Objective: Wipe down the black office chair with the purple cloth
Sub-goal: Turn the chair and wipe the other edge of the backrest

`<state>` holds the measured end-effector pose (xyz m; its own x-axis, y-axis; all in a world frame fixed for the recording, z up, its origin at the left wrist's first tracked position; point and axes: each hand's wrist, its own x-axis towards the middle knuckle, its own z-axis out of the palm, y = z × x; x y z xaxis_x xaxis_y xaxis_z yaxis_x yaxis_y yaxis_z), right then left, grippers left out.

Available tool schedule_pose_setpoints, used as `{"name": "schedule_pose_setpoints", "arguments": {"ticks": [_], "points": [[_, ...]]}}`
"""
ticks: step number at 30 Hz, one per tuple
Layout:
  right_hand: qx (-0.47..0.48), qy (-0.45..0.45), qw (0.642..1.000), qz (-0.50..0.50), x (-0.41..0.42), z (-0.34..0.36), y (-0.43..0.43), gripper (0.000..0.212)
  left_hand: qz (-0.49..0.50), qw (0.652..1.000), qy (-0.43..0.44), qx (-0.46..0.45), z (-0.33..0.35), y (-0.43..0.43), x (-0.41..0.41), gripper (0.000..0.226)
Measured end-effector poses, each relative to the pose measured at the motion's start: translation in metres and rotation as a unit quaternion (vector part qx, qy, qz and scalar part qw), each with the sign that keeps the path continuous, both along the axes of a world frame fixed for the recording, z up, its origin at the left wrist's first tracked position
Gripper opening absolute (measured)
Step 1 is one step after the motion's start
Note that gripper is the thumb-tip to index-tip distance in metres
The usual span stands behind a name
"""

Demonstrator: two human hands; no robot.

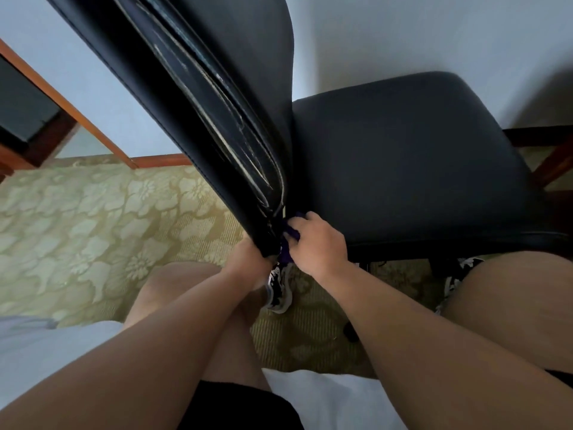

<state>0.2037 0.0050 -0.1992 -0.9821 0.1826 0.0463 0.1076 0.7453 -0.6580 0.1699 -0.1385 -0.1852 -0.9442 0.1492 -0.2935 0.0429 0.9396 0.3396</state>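
Observation:
The black office chair fills the upper view: its seat (pixel 409 156) lies to the right and its worn backrest (pixel 192 97), cracked along the edge, slants from top left to centre. My left hand (pixel 248 262) grips the bottom corner of the backrest. My right hand (pixel 319 243) pinches the purple cloth (pixel 286 246) against the gap where backrest meets seat. Most of the cloth is hidden behind my fingers and the backrest.
A patterned beige carpet (pixel 93 218) covers the floor. A wooden door frame (pixel 77 119) and baseboard run along the white wall at left. A wooden furniture leg (pixel 555 162) stands at the right. My knees and patterned shoes (pixel 279 290) are under the chair's near edge.

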Motion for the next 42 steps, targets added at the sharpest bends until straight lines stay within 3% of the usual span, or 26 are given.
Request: {"name": "schedule_pose_setpoints", "arguments": {"ticks": [7, 9, 12, 14, 19, 22, 24, 26, 29, 33, 34, 35, 37, 39, 42], "points": [[0.112, -0.043, 0.991, 0.057, -0.007, 0.012, 0.007, 0.028, -0.004, 0.999, -0.029, -0.02, 0.001, -0.004, -0.007, 0.052], [0.086, -0.045, 0.994, 0.039, -0.002, 0.01, 0.008, 0.027, -0.03, 0.998, -0.037, -0.041, 0.005, -0.002, -0.006, 0.049], [-0.024, -0.036, 0.999, -0.008, 0.008, 0.011, 0.004, 0.029, -0.034, 0.998, -0.024, -0.052, 0.009, -0.001, -0.004, 0.044], [-0.069, 0.001, 0.997, -0.026, 0.01, 0.016, 0.001, 0.03, -0.074, 0.991, -0.015, -0.107, 0.01, -0.002, -0.001, 0.042], [-0.049, 0.066, 0.996, -0.024, 0.015, 0.022, -0.003, 0.027, -0.037, 0.991, 0.005, -0.126, 0.008, 0.0, 0.001, 0.052], [0.004, 0.059, 0.998, -0.006, 0.015, 0.018, -0.001, 0.026, -0.061, 0.995, -0.036, -0.076, 0.015, 0.003, 0.009, 0.042], [0.024, 0.036, 0.999, 0.005, 0.014, 0.019, 0.003, 0.027, -0.035, 0.998, -0.031, -0.048, 0.008, 0.0, 0.005, 0.05], [0.005, 0.037, 0.999, 0.008, 0.016, 0.02, 0.005, 0.028, -0.066, 0.991, -0.005, -0.116, 0.007, 0.001, 0.005, 0.053], [-0.036, 0.056, 0.998, -0.003, 0.023, 0.023, 0.003, 0.029, -0.123, 0.979, 0.005, -0.162, 0.009, 0.005, 0.008, 0.039], [-0.068, 0.107, 0.992, -0.027, 0.033, 0.029, -0.007, 0.026, -0.121, 0.986, 0.01, -0.117, 0.009, 0.001, 0.01, 0.044], [-0.064, 0.12, 0.99, -0.037, 0.033, 0.03, -0.009, 0.026, -0.1, 0.992, 0.0, -0.071, 0.008, 0.0, 0.011, 0.052], [-0.054, 0.123, 0.99, -0.044, 0.033, 0.031, -0.011, 0.026, -0.073, 0.997, -0.003, -0.025, 0.005, -0.002, 0.011, 0.06], [-0.025, 0.09, 0.995, -0.045, 0.033, 0.029, -0.012, 0.027, -0.048, 0.998, 0.004, -0.033, 0.007, 0.001, 0.012, 0.065], [-0.01, 0.045, 0.998, -0.04, 0.032, 0.024, -0.01, 0.03, -0.022, 0.997, 0.007, -0.074, 0.01, 0.002, 0.014, 0.058], [-0.032, 0.063, 0.996, -0.055, 0.033, 0.022, -0.01, 0.028, -0.02, 0.999, -0.02, -0.021, 0.012, 0.005, 0.016, 0.046]]}}
